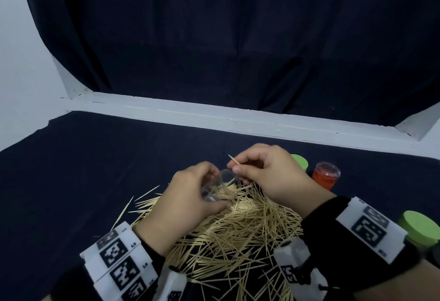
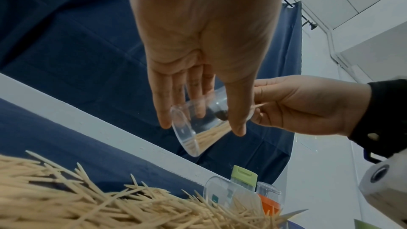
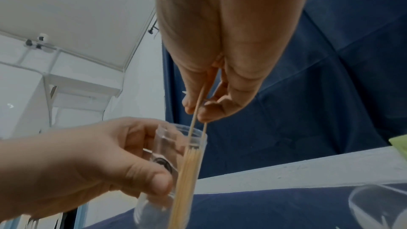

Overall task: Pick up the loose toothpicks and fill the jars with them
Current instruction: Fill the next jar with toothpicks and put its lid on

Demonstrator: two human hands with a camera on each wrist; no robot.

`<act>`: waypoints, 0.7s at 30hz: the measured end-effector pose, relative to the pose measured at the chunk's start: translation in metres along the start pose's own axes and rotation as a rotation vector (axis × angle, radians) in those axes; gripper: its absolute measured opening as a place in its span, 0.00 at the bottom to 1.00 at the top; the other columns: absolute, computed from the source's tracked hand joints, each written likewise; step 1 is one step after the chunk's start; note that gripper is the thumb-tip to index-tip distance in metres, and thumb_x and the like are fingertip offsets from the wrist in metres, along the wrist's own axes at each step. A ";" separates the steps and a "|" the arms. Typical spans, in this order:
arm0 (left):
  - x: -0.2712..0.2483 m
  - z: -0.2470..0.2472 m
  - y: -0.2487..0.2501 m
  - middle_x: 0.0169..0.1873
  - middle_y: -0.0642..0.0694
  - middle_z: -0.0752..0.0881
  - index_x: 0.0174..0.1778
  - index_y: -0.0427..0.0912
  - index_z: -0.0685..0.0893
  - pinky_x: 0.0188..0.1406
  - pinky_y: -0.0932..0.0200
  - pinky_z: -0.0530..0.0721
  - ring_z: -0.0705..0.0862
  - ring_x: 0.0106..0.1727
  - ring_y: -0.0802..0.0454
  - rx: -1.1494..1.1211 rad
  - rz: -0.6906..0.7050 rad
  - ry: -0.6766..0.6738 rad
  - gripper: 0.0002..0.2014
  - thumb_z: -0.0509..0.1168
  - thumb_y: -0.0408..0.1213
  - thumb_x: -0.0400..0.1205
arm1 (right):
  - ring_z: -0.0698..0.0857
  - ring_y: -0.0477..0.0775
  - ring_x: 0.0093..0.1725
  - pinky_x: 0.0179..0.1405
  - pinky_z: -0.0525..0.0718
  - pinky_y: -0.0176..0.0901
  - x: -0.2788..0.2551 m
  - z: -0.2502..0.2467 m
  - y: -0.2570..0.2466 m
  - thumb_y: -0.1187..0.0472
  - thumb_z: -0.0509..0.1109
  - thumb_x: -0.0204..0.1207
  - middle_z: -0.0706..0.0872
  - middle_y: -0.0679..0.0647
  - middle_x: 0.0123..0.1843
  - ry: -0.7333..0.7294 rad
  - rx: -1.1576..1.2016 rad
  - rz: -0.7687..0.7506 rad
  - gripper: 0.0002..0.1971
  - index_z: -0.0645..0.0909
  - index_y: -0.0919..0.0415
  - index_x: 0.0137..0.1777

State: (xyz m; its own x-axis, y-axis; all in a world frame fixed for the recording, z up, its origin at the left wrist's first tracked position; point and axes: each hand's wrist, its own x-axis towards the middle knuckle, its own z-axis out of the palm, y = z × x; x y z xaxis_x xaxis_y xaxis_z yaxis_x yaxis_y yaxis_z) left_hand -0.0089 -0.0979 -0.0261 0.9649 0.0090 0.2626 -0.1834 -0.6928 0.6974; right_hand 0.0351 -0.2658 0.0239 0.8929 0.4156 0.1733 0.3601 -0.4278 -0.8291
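While left hand (image 1: 188,196) grips the jar (image 1: 220,187), right hand (image 1: 269,174) pinches toothpicks (image 3: 197,111) at its rim.

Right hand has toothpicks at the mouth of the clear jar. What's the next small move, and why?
Probably let go, so they slide in. The right hand pinches a couple of toothpicks whose lower ends are already inside the mouth of the clear jar, which the left hand holds tilted, with a small bundle inside. Then go back to the loose pile.
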 end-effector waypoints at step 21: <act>-0.008 -0.018 0.003 0.46 0.56 0.86 0.49 0.53 0.80 0.47 0.54 0.86 0.85 0.48 0.61 -0.074 0.098 0.115 0.23 0.82 0.39 0.63 | 0.84 0.44 0.41 0.42 0.83 0.36 -0.021 0.014 -0.003 0.65 0.79 0.68 0.87 0.46 0.41 0.096 0.052 -0.171 0.11 0.88 0.45 0.40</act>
State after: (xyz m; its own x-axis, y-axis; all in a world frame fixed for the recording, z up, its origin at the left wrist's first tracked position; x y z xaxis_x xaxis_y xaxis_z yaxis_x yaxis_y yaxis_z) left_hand -0.0202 -0.0872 -0.0135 0.9146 0.0297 0.4032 -0.2927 -0.6394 0.7109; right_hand 0.0116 -0.2619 0.0154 0.8425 0.3992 0.3616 0.4964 -0.3148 -0.8090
